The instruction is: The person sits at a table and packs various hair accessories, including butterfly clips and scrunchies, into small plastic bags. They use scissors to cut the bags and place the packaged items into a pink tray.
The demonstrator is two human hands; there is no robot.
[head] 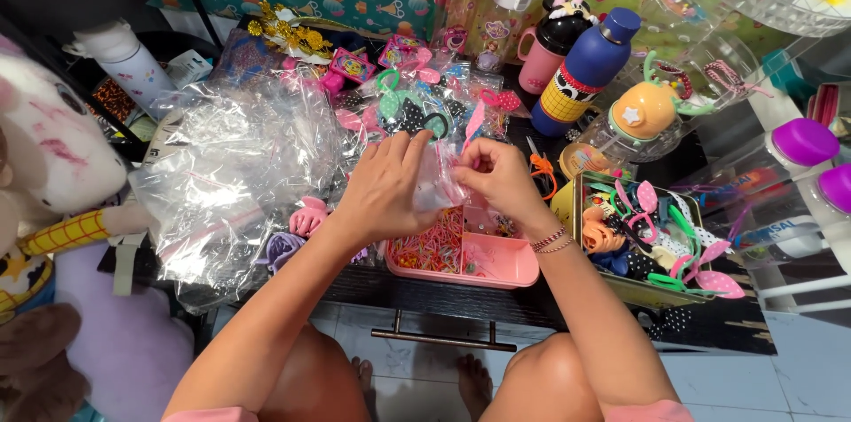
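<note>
Over a black table, my left hand [386, 187] and my right hand [501, 175] both pinch a small clear plastic bag [441, 181] between them. The bag hangs just above a pink compartment tray [501, 261] that holds many tiny coloured hair elastics and small beads. What the bag contains is too small to make out. A beaded bracelet sits on my right wrist.
A big heap of clear plastic bags [235, 174] lies left. A tin [572, 200] of hair clips and bows stands right. Water bottles [585, 67] and packaged hair accessories [417, 103] crowd the back. Plush toys [53, 156] sit far left, purple-lidded jars [805, 143] far right.
</note>
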